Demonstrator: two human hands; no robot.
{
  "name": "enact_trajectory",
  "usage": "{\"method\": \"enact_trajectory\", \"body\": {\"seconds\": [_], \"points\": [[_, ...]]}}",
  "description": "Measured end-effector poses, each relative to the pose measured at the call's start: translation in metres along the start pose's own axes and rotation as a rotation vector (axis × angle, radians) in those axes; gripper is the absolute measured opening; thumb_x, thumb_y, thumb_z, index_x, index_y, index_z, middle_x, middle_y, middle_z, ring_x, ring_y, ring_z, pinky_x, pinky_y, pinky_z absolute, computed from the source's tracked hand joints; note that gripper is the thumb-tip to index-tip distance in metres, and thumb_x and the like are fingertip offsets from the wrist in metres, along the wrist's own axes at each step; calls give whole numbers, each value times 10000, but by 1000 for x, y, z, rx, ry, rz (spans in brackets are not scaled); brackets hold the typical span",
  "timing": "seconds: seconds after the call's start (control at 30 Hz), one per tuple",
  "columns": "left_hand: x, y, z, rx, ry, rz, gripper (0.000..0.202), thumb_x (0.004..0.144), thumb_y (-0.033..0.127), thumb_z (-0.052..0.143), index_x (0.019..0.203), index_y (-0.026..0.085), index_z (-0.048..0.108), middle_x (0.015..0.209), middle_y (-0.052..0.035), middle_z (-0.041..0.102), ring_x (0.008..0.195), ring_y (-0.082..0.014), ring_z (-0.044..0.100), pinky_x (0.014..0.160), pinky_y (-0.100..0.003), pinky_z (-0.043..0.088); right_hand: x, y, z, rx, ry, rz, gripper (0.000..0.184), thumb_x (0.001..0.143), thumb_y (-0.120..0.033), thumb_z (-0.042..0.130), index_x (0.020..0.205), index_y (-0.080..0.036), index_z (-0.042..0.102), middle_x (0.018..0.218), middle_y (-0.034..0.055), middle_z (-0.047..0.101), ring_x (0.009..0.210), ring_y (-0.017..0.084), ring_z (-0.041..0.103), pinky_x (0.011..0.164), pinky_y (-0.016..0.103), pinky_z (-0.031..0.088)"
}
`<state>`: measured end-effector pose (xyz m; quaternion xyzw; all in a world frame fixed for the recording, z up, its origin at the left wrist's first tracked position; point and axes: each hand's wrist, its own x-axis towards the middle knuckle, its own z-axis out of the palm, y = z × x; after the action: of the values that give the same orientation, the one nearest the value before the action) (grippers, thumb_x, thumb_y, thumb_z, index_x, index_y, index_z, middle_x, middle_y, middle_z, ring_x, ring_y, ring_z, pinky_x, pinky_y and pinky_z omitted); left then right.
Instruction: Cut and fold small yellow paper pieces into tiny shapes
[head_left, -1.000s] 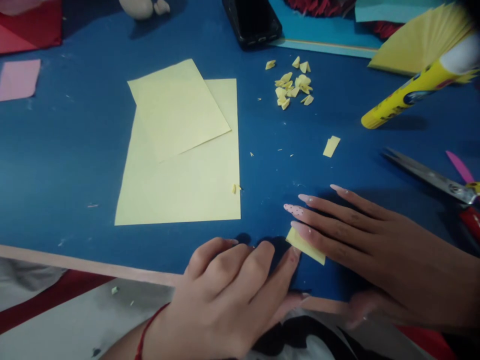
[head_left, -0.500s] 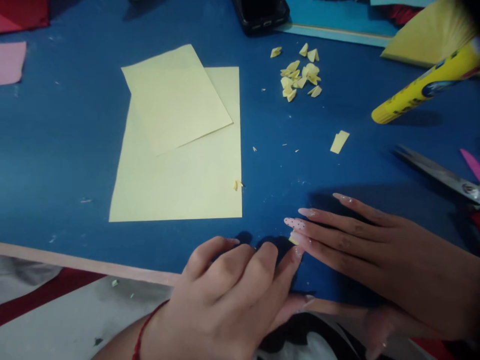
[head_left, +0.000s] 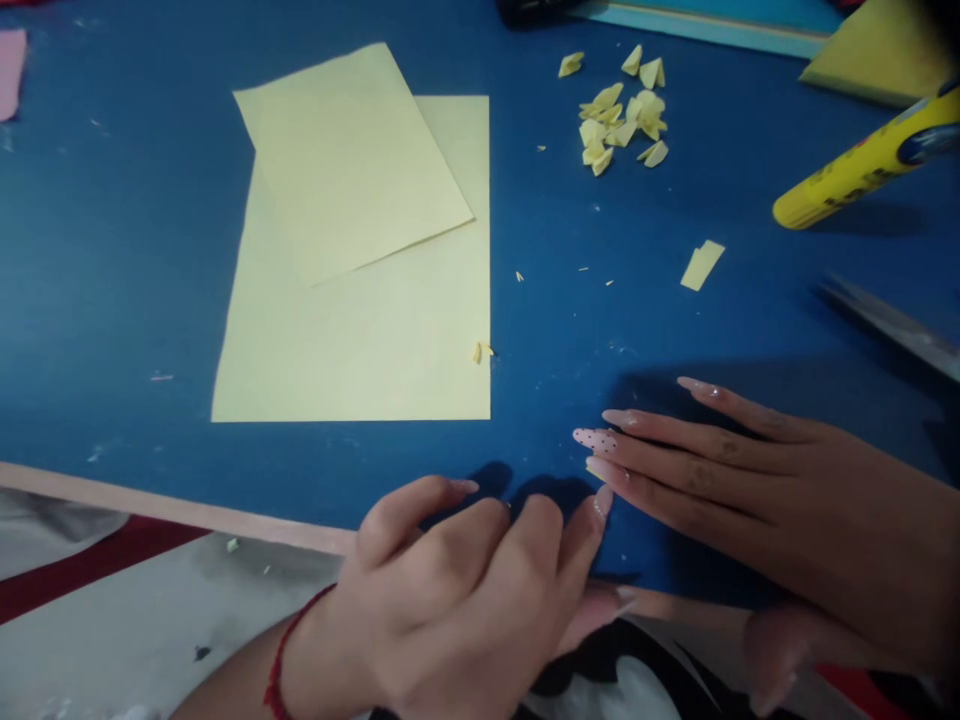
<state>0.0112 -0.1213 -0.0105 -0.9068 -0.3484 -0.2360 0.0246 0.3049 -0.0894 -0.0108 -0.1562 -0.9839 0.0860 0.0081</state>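
The small yellow paper slip has slid out of sight beneath the right hand (head_left: pixel 757 490), flat and open at the bench's (head_left: pixel 112 250) near edge; left hand (head_left: pixel 465 590) curled beside it, holding nothing visible; light, floppy, best pinched by an edge.

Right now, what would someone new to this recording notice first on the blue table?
Two bare hands meet at the near edge of the blue table: the right hand lies flat with long pale-pink nails, the left hand curled beside it, their fingertips nearly touching. Left of centre lie two overlapping pale-yellow paper sheets, the smaller one askew on top. Farther back sit a cluster of small folded yellow paper pieces and, at the right edge, a yellow glue stick.
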Motion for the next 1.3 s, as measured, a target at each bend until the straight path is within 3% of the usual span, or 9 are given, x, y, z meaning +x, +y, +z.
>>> {"method": "enact_trajectory", "body": {"seconds": [0.27,0.6,0.8,0.97,1.3], "points": [[-5,0,-2,-30,-24,-14,290,1064,397,693,812,276,771,696,53,643,718,-112,588,744,-326,486,0,6,-4,99,-9,5,811,1150,-624,188,1740,-75,100,1835,41,117,1708,212,81,1373,432,-12],[2,0,-1,-8,-8,7,227,1101,353,624,1034,265,822,864,38,714,750,-123,547,715,-313,465,2,9,-6,155,49,5,796,1148,-633,247,1726,-86,221,1778,48,336,1692,222,183,1387,397,-1],[-4,-1,1,-64,16,-22,207,1092,329,633,1136,234,811,957,6,745,832,-152,565,782,-323,469,2,11,-8,171,24,-3,844,1137,-673,245,1737,-89,140,1817,16,186,1707,202,79,1383,391,-48],[-2,-1,6,-104,15,-20,181,1072,282,659,1169,218,797,974,-5,737,876,-170,557,820,-333,471,0,13,-10,186,31,5,823,1144,-659,208,1737,-92,144,1817,7,183,1706,210,82,1387,403,-40],[-3,1,5,-72,27,-16,175,1068,287,660,1167,237,796,961,6,757,872,-160,576,793,-339,486,-6,15,-9,194,51,34,810,1137,-656,221,1722,-99,272,1742,70,432,1696,224,156,1398,437,14]]}}
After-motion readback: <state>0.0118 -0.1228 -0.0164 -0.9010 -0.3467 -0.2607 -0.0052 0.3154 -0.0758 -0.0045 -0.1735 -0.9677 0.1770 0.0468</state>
